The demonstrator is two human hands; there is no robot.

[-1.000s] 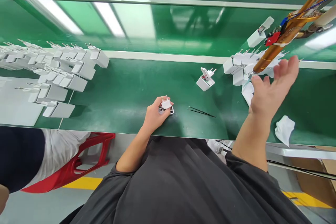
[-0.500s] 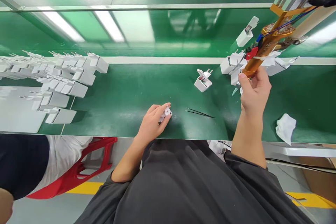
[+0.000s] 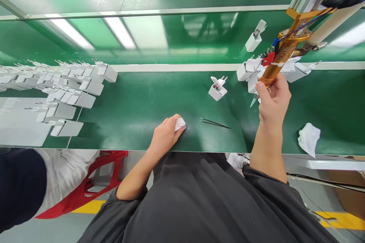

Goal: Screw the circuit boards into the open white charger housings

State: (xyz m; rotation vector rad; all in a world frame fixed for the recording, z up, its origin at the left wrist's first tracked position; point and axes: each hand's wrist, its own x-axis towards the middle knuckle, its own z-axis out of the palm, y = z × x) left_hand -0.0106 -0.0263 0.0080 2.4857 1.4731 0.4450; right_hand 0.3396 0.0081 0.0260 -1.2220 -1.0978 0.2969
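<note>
My left hand (image 3: 164,135) rests on the green bench, closed around a small white plug-charger housing (image 3: 180,123), whose round-marked end face shows past the fingers. My right hand (image 3: 274,100) grips the lower end of a gold cylindrical dispensing tool (image 3: 269,77), with its pale green tapered tip (image 3: 253,102) pointing down and left. Between the hands lie black tweezers (image 3: 214,123). Behind them stands a white charger (image 3: 218,90) with its pronged lid raised and parts visible inside.
Rows of white chargers (image 3: 67,128) fill the left side. More chargers (image 3: 245,71) sit behind the tool, one open charger (image 3: 253,41) on the ledge. A crumpled white cloth (image 3: 308,138) lies at right. A seated person's dark sleeve (image 3: 21,190) and red stool (image 3: 110,174) are at lower left.
The housing in my left hand has turned, and its end face now shows more fully. My right hand stays on the tool; the whole view has shifted slightly.
</note>
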